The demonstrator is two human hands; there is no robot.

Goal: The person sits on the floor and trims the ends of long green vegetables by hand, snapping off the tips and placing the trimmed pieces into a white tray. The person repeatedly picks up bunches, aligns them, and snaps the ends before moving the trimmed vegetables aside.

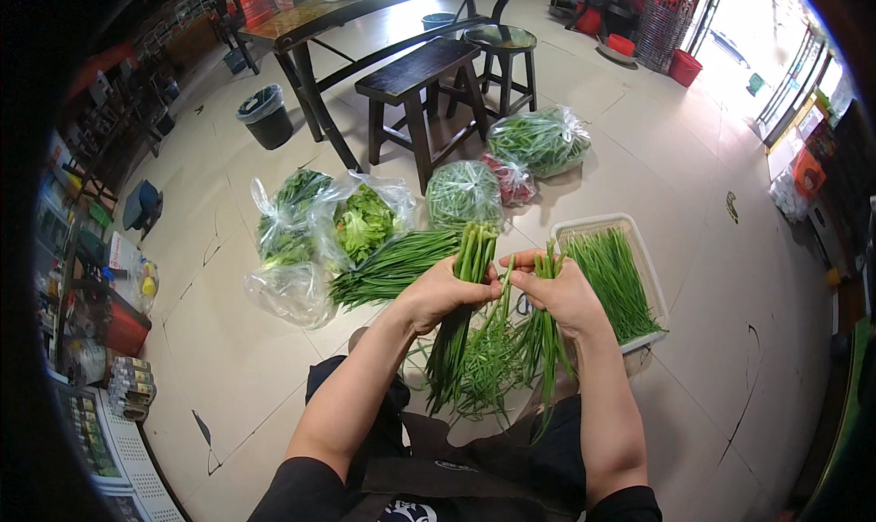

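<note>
My left hand point(445, 286) grips a thick bunch of garlic chives point(452, 344), pale stem ends up and dark leaves hanging down. In my right hand point(558, 293) is a thinner bunch of chives point(547, 347). A single stalk point(508, 282) stands between the two hands, at the right fingertips. Loose chive trimmings point(489, 375) lie in a heap below, between my legs. To the right, a white plastic basket point(657, 282) holds chives laid lengthwise point(612, 282). A further pile of chives point(393, 265) rests on the floor beyond my left forearm.
Plastic bags of leafy greens point(366, 224), green vegetables point(465, 193) and red peppers point(510, 180) sit ahead on the tiled floor point(712, 385). Behind them stand a dark wooden bench point(421, 70), a round stool point(503, 39), a table point(308, 26) and a lined bin point(267, 121).
</note>
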